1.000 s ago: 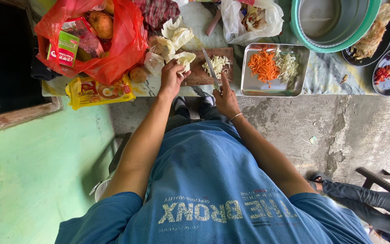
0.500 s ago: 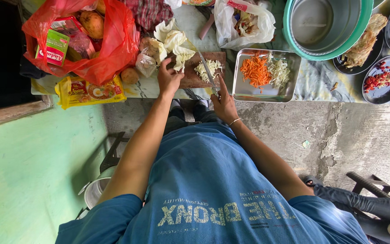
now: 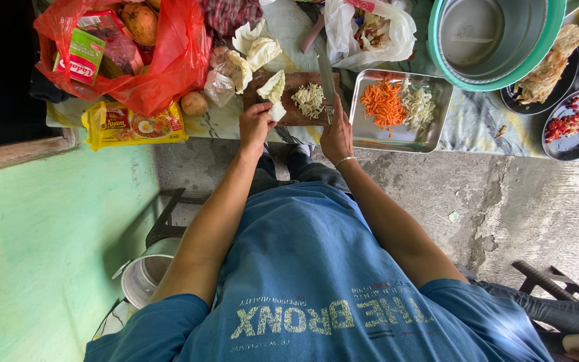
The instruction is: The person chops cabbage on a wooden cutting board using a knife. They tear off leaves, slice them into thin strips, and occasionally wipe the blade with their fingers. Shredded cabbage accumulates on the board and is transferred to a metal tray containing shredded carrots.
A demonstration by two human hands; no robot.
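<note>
Packages on the counter, left and centre

A yellow flat noodle packet [image 3: 134, 125] lay at the counter's near edge, left side, printed with a bowl picture and red marks. Just above it sat a red plastic bag [image 3: 162, 60], open, holding a green carton [image 3: 79, 55] with a red-and-white label, tilted. A small clear bag [image 3: 218, 88] lay just right of the red bag. Farther right, at the counter's back, a white plastic bag [image 3: 387, 37] stood open with contents too unclear to identify.
</note>
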